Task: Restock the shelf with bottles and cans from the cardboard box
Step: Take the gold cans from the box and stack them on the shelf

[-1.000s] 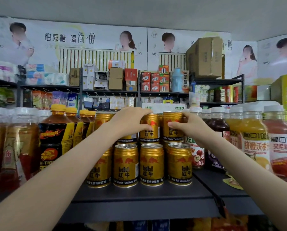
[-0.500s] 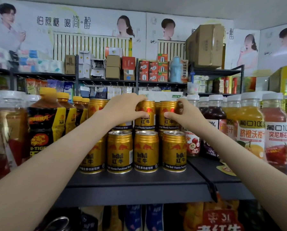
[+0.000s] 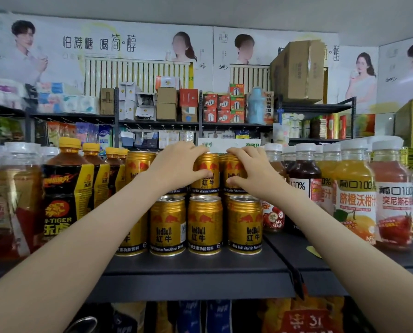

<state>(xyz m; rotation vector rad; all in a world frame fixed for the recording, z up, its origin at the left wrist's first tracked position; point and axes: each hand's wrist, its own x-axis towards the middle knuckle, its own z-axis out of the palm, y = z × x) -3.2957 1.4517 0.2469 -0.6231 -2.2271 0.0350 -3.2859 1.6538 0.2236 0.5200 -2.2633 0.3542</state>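
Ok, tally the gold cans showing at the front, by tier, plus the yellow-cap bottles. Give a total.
Lower cans: 4
Upper cans: 4, one mostly behind the left hand
Yellow-cap bottles: 4
Total: 12
Any cans further back are hidden and not counted.
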